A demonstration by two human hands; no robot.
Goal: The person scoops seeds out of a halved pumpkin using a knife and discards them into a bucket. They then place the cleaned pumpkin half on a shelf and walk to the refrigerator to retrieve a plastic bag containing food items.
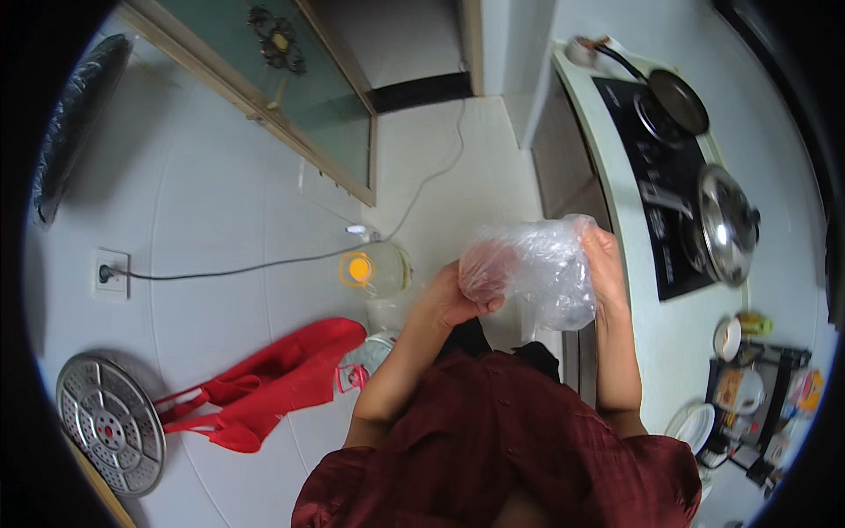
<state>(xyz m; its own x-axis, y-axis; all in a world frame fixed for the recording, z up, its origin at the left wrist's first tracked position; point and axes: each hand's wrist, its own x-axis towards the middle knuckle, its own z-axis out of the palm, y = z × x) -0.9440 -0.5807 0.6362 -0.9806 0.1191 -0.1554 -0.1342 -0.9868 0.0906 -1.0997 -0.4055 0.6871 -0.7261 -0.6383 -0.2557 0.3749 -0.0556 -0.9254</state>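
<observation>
A crumpled clear plastic bag is stretched between my two hands, above the floor in front of me. Its left end bulges around a rounded pinkish-red lump; the blurred plastic leaves it unclear what this is. My left hand cups that end from below and the left, its thumb along the near side. At the other end, my right hand grips the bag's right edge. Part of my right fingers is covered by the plastic.
On the right counter, a gas stove bears a frying pan and a glass-lidded pan. A jug with a yellow cap stands by the left wall. A red apron hangs near a metal steamer plate. A cord crosses leftward.
</observation>
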